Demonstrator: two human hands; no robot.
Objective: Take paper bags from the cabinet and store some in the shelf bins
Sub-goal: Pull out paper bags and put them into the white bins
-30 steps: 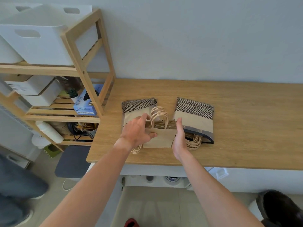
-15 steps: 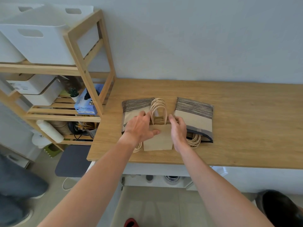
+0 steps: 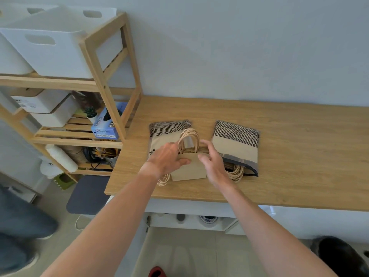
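Head view: left hand (image 3: 167,158) and right hand (image 3: 214,163) clasp small stack of paper bags (image 3: 188,170) on wooden counter (image 3: 299,156), handles (image 3: 188,139) up, between two bag bundles.

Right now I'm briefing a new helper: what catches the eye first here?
Both hands, left hand and right hand, meet on a small stack of kraft paper bags mid-countertop. Two wrapped bag bundles flank it. White bins top the wooden shelf at left.

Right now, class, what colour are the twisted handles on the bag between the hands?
Light tan, like kraft paper; the handles show best in the head view.
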